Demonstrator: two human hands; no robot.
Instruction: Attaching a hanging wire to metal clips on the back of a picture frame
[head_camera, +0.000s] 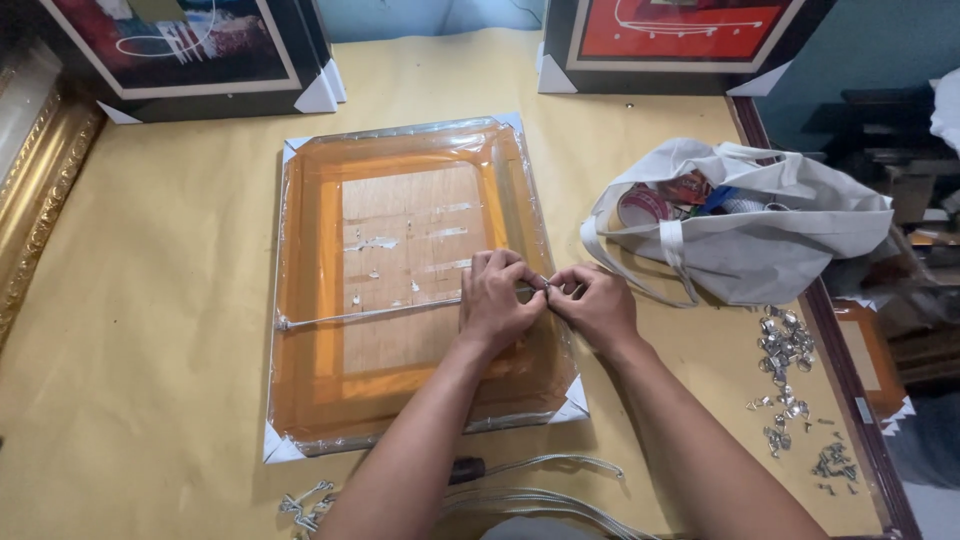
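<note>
Far left: gold frame (35, 190) along the table (150, 330) edge, w/ a framed picture (190, 50) leaning at the back left. Center: the wrapped frame (400, 280) lies face down on the table, plastic over it, white corner guards on. A cord (370, 313) runs across its back from the left edge to my hands. My left hand (505, 300) sits on the frame's right side, fingers curled, pinching the cord end. My right hand (595, 300) is right beside it, touching, fingertips pinched on the same spot at the frame's right edge; what's betw. the fingertips is too small to tell. Below the frame, near me: loose cords (540, 490) and a small knotted bundle. Back right: second framed picture (680, 40), red. Right of my hands: white bag (760, 240), open, rolls of tape and bits inside. Further right, near the table edge: scatter of small metal clips (785, 350).
</note>
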